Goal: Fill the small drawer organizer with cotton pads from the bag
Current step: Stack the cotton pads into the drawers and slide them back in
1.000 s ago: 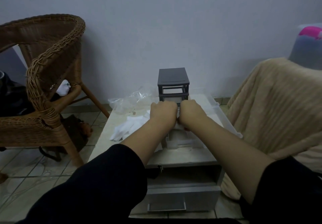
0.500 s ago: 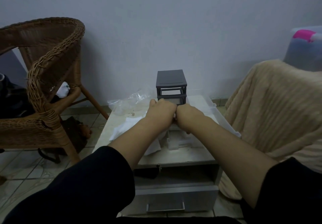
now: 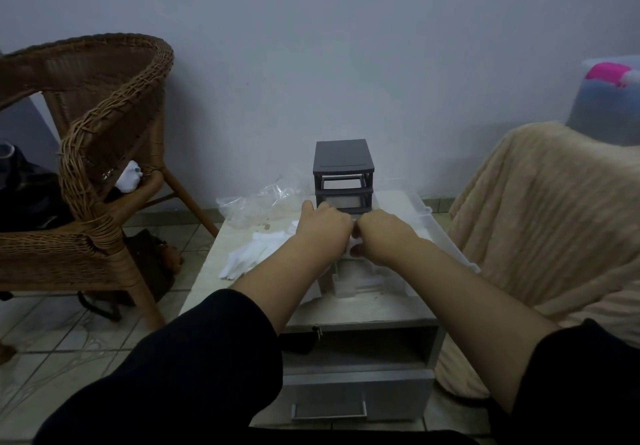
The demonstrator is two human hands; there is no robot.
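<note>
The small dark-grey plastic drawer organizer (image 3: 343,174) is set far back on the pale table (image 3: 363,306). Just before it little is changed: the curled left hand (image 3: 323,226) and right hand (image 3: 384,237) are kept together, white cotton pads (image 3: 354,244) pinched by the right, the left's hold not to be told; filling is judged ongoing

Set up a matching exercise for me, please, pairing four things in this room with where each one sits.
Things:
1. small drawer organizer
2. wicker chair
3. clear plastic bag
4. beige blanket

Places:
A. on the tiled floor, left of the table
B. draped over something to the right of the table
C. upright at the far end of the table top, near the wall
D. crumpled on the table top, left of the organizer

Pairs: 1-C, 2-A, 3-D, 4-B
</note>
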